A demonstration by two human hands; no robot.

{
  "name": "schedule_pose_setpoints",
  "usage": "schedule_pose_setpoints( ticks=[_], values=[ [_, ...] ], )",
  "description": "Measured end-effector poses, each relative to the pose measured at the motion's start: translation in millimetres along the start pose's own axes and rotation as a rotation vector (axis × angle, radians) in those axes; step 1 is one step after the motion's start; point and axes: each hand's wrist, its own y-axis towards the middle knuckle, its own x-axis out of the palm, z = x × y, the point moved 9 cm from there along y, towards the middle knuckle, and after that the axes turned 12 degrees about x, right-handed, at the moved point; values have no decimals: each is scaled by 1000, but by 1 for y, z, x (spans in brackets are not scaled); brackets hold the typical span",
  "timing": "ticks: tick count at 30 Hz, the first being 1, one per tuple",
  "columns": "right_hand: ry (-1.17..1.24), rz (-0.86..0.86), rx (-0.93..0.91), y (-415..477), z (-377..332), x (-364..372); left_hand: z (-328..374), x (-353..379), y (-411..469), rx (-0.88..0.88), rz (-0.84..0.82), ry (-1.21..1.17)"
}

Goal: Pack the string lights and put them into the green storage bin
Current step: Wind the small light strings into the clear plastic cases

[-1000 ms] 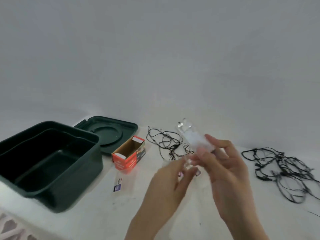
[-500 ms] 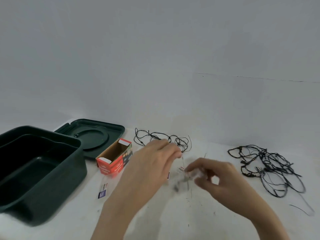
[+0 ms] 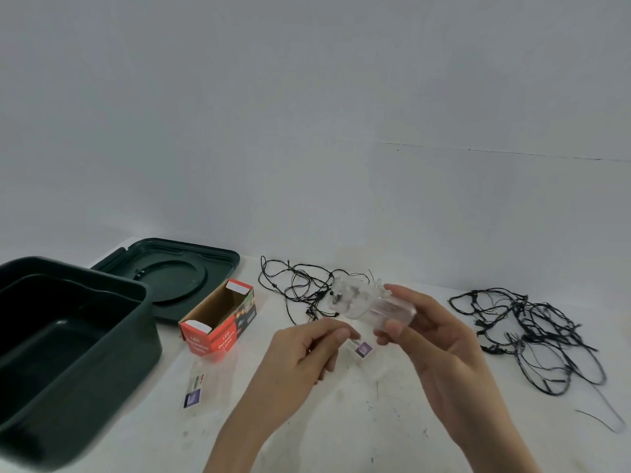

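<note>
There are two black string-light tangles [image 3: 304, 288] [image 3: 527, 336], two labelled bags [image 3: 194, 392] [image 3: 361, 348], one green storage bin [image 3: 102, 387], one lid [image 3: 177, 268], one orange carton [image 3: 218, 337] and one clear plastic case [image 3: 389, 308].

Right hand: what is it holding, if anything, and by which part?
The right hand grips a clear plastic case by its end nearer the camera, pinched between thumb and fingers; its far end sticks out free.

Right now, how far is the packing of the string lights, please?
Done: the green bin stands open, its lid lies behind it, and the red box is open. In hand: the right hand holds a clear plastic piece; the left hand curls beside it. Left: the middle tangle and the right tangle lie loose on the table; nothing shows inside the bin.
</note>
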Motion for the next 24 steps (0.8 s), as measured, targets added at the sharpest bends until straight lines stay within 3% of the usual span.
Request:
schedule_pose_setpoints(
  ticks=[8, 14, 17, 21, 24],
  values=[
    [-82, 162, -124, -5, -16, -4, 5, 13, -1, -11, -83, 43],
    [-635, 282, -385, -10, -29, -7, 15, 11, -1, -11, -124, 248],
    [-753, 362, -481, -11, -34, -13, 18, 4, -2, -7, -122, 361],
    [-835, 420, -464, -10, -33, -22, 34, -2, 3, 114, -106, 498],
    [-932, 328, -375, -4, -22, -19, 48, -3, 12, 262, -75, 541]
  ],
)
